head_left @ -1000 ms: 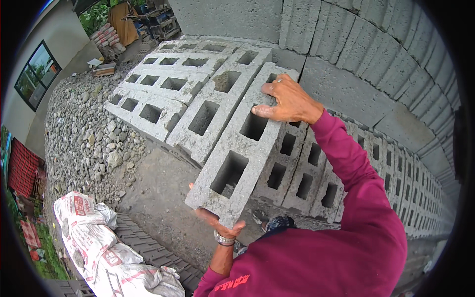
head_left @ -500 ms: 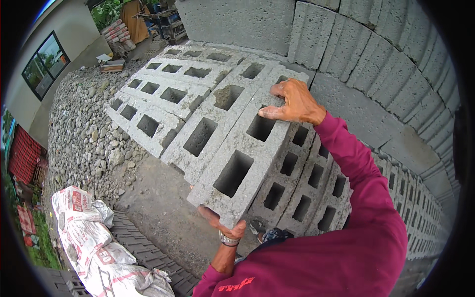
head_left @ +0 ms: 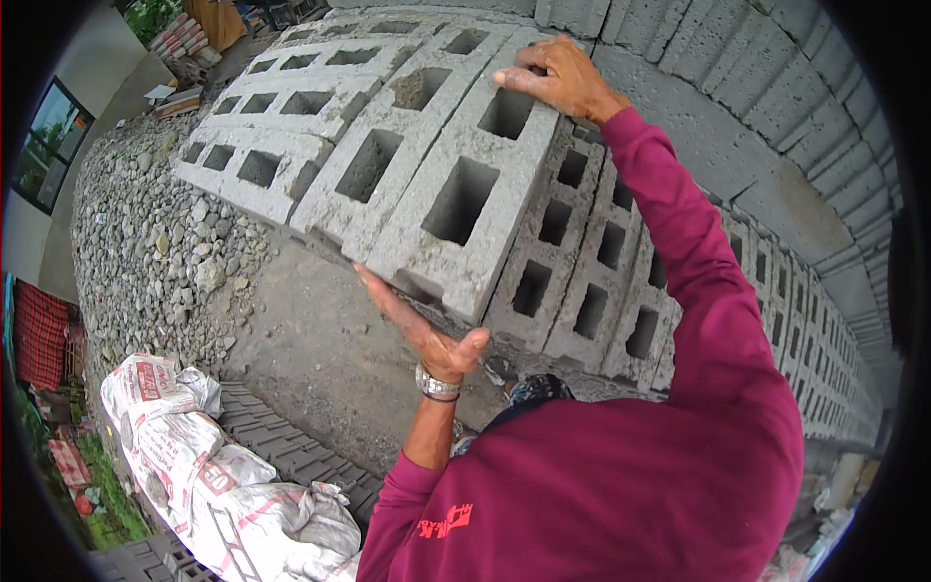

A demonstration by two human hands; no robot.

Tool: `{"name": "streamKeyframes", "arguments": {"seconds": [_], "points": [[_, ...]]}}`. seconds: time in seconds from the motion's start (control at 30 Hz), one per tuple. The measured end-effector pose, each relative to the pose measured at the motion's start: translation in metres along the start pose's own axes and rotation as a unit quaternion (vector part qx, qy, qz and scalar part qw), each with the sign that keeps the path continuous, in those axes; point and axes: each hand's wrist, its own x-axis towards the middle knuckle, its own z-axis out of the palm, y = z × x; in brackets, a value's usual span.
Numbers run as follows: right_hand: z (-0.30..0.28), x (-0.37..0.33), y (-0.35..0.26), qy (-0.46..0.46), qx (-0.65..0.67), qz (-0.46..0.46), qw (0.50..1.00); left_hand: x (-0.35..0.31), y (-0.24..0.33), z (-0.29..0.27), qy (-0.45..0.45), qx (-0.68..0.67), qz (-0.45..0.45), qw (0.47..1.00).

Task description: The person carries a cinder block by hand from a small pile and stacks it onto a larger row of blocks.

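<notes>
A grey hollow concrete block [head_left: 402,228] with a row of rectangular openings lies on top of a stack, alongside another block [head_left: 335,209]. My right hand [head_left: 567,82] grips its far end, thumb and fingers curled at the last opening. At the near end is my left hand [head_left: 427,335], palm up, fingers stretched along the lower edge and thumb apart. The fingertips meet the block's edge; whether they bear any weight I cannot tell. A metal-banded watch [head_left: 436,383] circles my left wrist.
More hollow blocks [head_left: 572,281] stand in a long row at right, under a tall grey block wall [head_left: 698,87]. Gravel [head_left: 155,223] is heaped at left. White printed sacks [head_left: 184,446] lie on stacked grey pieces [head_left: 291,436] at lower left.
The block's near end has shifted away from me, closer in line with its neighbour. My left hand has come out from beneath it, fingers straighter. The whole view has shifted too.
</notes>
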Motion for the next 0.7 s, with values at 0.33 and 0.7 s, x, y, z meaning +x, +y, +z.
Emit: {"name": "streamKeyframes", "arguments": {"seconds": [0.33,0.7], "points": [[-0.036,-0.106,-0.131,0.274,0.154,0.238,0.919,-0.124,-0.041,-0.222,0.092,0.003,-0.401,0.911],[0.064,-0.128,-0.413,-0.049,0.368,0.130,0.919,-0.176,-0.087,-0.342,-0.075,0.150,-0.528,0.832]]}}
